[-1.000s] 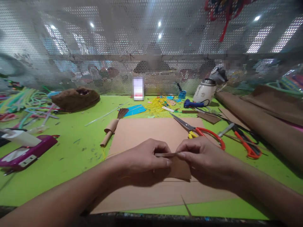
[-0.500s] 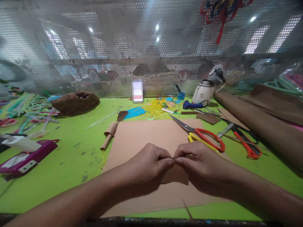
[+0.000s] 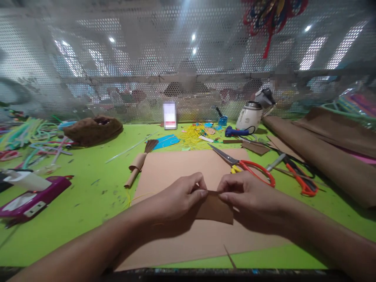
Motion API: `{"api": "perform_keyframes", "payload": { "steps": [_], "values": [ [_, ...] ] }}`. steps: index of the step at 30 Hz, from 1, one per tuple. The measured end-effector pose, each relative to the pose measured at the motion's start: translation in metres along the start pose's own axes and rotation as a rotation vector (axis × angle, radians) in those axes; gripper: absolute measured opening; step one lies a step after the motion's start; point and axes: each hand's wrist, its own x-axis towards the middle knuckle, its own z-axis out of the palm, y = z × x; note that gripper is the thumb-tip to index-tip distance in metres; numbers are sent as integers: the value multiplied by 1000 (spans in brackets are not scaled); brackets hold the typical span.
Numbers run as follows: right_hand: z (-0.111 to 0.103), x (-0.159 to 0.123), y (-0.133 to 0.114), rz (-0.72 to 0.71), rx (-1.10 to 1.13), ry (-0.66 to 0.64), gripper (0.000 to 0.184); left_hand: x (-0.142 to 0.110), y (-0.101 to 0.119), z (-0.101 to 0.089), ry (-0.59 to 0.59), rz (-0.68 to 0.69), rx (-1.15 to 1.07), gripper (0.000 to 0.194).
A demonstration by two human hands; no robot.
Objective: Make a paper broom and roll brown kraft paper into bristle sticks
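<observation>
Head view faces forward and down across the bench

The single camera sits on the person's head, at the bench's near side, whose edge runs along the bottom of the view. The left hand and right hand are close, low in the middle; the perforated screen stands farther off, filling the top.

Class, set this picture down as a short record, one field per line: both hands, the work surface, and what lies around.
Left hand: fingers pinch the upper edge of a small flat piece of brown paper
Right hand: pinches that edge farther right
Under the hands: large tan paper sheet
Surface: bright green tabletop
Beyond right hand: steel-bladed scissors with red and yellow handles
Left of sheet: tan paper roll with dark-brown fringed tip
Farther back: tangled yellow strands
</observation>
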Motion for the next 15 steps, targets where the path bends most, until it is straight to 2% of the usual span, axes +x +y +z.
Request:
{"api": "perform_keyframes", "payload": {
  "steps": [2, 6, 12, 15],
  "values": [
    [3, 1, -1, 4, 0, 8, 7, -3, 2, 6, 53, -8, 46, 22],
    [7, 2, -3, -19, 33, 36, 17, -8, 6, 13, 76, -29, 57, 26],
    [6, 5, 2, -17, 104, 65, 23, -9, 5, 6, 44, 41, 55, 21],
    [5, 7, 2, -25, 130, 89, 24, -6, 2, 2, 57, 25, -91, 18]
  ]
}}
